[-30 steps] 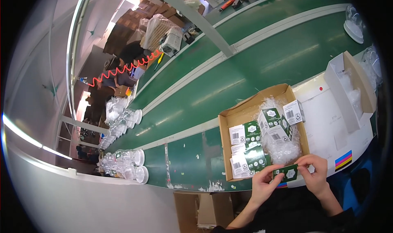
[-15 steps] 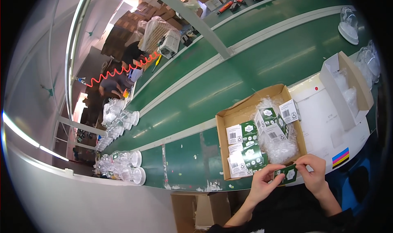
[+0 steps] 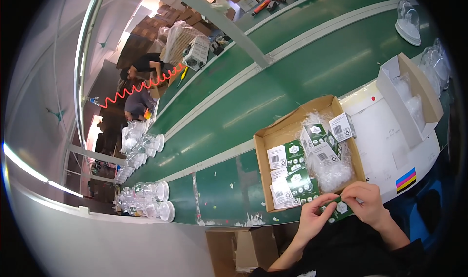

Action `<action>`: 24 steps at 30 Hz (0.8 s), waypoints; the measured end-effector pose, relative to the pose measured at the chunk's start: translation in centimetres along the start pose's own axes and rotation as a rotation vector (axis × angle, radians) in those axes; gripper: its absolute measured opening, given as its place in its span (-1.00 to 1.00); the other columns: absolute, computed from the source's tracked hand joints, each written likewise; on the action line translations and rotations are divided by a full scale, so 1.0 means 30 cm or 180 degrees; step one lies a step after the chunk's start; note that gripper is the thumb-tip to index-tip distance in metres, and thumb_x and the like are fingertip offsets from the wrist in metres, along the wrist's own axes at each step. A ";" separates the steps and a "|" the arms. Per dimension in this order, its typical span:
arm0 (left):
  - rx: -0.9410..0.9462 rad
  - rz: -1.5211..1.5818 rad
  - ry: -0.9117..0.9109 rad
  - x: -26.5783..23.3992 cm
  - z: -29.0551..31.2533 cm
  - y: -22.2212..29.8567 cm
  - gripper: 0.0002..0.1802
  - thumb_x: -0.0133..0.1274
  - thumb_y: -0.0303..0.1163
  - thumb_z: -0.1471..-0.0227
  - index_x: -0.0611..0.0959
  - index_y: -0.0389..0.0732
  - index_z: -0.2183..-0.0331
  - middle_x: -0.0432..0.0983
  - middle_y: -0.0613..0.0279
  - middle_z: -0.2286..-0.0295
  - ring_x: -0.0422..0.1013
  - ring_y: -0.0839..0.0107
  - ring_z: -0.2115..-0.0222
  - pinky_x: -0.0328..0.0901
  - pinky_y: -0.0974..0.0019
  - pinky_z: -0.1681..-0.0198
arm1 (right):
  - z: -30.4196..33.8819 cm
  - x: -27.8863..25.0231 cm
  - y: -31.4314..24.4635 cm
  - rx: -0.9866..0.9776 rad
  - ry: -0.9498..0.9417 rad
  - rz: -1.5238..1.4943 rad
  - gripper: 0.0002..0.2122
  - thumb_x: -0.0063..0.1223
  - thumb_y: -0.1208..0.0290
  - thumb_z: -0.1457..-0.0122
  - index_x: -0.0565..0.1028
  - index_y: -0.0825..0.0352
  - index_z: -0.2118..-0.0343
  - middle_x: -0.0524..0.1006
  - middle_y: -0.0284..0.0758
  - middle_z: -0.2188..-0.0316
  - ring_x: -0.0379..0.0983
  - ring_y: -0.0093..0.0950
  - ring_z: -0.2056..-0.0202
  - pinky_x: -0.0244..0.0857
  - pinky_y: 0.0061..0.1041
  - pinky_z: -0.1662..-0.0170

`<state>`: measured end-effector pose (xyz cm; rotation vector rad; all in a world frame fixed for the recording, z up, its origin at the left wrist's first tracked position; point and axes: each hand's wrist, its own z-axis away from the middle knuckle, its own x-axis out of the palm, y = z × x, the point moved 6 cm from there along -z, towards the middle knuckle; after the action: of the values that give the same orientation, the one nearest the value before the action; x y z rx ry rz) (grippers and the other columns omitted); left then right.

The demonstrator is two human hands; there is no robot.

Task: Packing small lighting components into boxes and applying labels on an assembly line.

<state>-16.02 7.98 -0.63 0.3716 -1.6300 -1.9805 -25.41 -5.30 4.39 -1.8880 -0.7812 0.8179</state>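
Note:
A small green carton (image 3: 342, 211) with a white emblem is held in front of my body, just off the near edge of the cardboard tray (image 3: 267, 177). My left hand (image 3: 314, 219) pinches its left end between thumb and fingers. On the opposite side my right hand (image 3: 366, 205) is closed on the top edge, its fingertips close to the left ones. Inside the tray, several green and white cartons (image 3: 297, 182) lie along the left side. Other cartons (image 3: 324, 152) rest on clear crinkled plastic wrapping (image 3: 336, 177) at the right.
To the right, an open white box (image 3: 390, 101) holding clear plastic stands on a white sheet (image 3: 375, 131). Clear domed covers (image 3: 408, 23) sit at the far right, and more domes (image 3: 146, 199) at the left. Two people (image 3: 139, 101) are at the far left beyond a red coiled hose (image 3: 141, 86).
My right hand has shifted left and inward over the carton, closer to my left hand. The carton has tilted. In the background, a person's arms and body have shifted.

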 end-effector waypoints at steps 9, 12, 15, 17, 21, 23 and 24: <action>0.0517 -0.0791 0.0107 0.006 0.001 0.031 -0.72 0.11 -0.57 -0.02 0.59 -0.35 0.16 0.59 0.20 0.29 0.46 0.60 0.29 0.31 0.58 0.25 | 0.002 -0.004 0.007 0.0335 0.0051 0.0014 -0.92 0.14 0.66 0.07 0.52 0.39 0.47 0.52 -0.25 0.48 0.48 -0.40 0.49 0.35 -0.54 0.44; 0.0462 -0.0594 -0.0007 0.021 0.007 0.025 -0.70 0.08 -0.52 -0.06 0.56 -0.36 0.12 0.56 0.14 0.24 0.46 0.53 0.25 0.32 0.52 0.19 | 0.006 -0.006 0.013 0.0490 0.0179 -0.0145 -0.92 0.14 0.67 0.08 0.51 0.40 0.48 0.52 -0.26 0.48 0.47 -0.47 0.50 0.35 -0.58 0.45; 0.0288 0.0275 -0.0217 0.027 -0.006 -0.021 -0.66 -0.03 -0.41 -0.16 0.49 -0.38 0.05 0.50 0.09 0.14 0.43 0.48 0.17 0.30 0.45 0.10 | 0.013 -0.013 0.011 0.0426 0.0374 -0.0178 -0.91 0.14 0.69 0.09 0.52 0.40 0.48 0.52 -0.27 0.47 0.47 -0.50 0.51 0.35 -0.61 0.46; -0.0043 0.1977 -0.0696 0.053 -0.019 -0.033 -0.57 -0.20 -0.27 -0.25 0.42 -0.40 0.00 0.43 0.09 0.07 0.38 0.45 0.08 0.25 0.39 0.00 | 0.012 -0.028 0.015 0.0268 0.0541 -0.0079 -0.89 0.14 0.70 0.11 0.54 0.40 0.48 0.52 -0.26 0.46 0.47 -0.50 0.52 0.35 -0.62 0.46; -0.0392 0.0941 -0.0493 0.061 -0.019 -0.133 -0.65 -0.03 -0.41 -0.16 0.45 -0.34 0.04 0.50 0.18 0.17 0.43 0.51 0.19 0.31 0.47 0.11 | 0.020 -0.037 0.039 0.0288 0.0464 -0.0072 -0.89 0.15 0.69 0.12 0.56 0.38 0.47 0.52 -0.26 0.43 0.48 -0.48 0.48 0.36 -0.61 0.42; -0.0264 0.1044 -0.0598 0.075 -0.020 -0.115 -0.67 -0.01 -0.44 -0.15 0.46 -0.33 0.05 0.50 0.20 0.19 0.44 0.53 0.20 0.32 0.49 0.14 | 0.017 -0.032 0.027 0.0127 0.0299 -0.0082 -0.88 0.16 0.67 0.13 0.57 0.37 0.46 0.51 -0.26 0.41 0.49 -0.47 0.44 0.37 -0.59 0.37; -0.0123 0.1139 -0.0693 0.086 -0.013 -0.086 -0.69 0.01 -0.47 -0.13 0.46 -0.32 0.06 0.51 0.22 0.21 0.45 0.55 0.22 0.32 0.51 0.16 | 0.017 -0.034 0.012 0.0104 0.0312 -0.0093 -0.88 0.16 0.67 0.13 0.57 0.37 0.46 0.51 -0.26 0.41 0.49 -0.47 0.44 0.37 -0.59 0.37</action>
<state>-18.51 6.50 -2.88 -0.1494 -1.6497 -1.8216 -26.34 -5.99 4.10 -1.8687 -0.7291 0.7105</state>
